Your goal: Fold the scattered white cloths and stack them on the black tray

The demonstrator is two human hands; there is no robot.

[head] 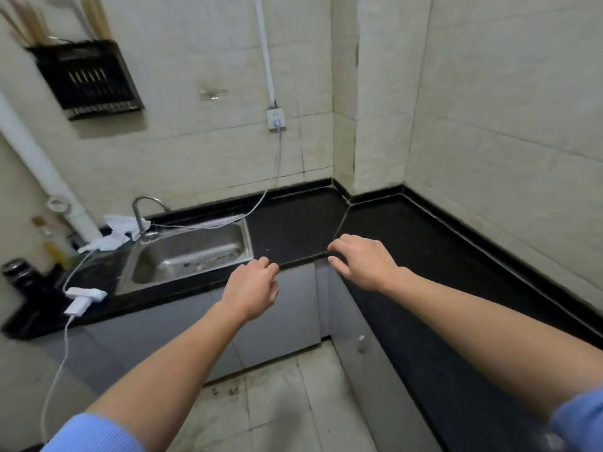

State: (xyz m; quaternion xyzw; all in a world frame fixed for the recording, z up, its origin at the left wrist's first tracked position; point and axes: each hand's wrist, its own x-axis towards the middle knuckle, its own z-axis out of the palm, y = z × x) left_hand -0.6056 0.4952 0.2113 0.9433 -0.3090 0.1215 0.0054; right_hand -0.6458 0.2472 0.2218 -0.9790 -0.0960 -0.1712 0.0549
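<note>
- The white cloths (121,224) lie crumpled in a heap on the black countertop (293,223), at the back left corner of the sink (182,256), right behind the faucet (138,210).
- Both hands are well apart from that heap, with the whole sink basin between them and it.
- The left hand (251,287) hovers at the counter's front edge, just right of the sink. Its fingers are loosely curled inward and hold nothing.
- The right hand (362,261) hangs palm down over the inner corner of the counter. Its fingers droop, relaxed, around nothing; whether the tips touch the edge cannot be told.
- The faucet's stem hides part of the heap, so the number of cloths is unclear.
- A paler white piece (98,244) lower left of the heap is too blurred to identify as cloth.
- Two white charger blocks (85,293) sit on the counter left of the sink, their cables running out of view.
- The bottles (49,236) at the far left are smeared by blur.
</note>
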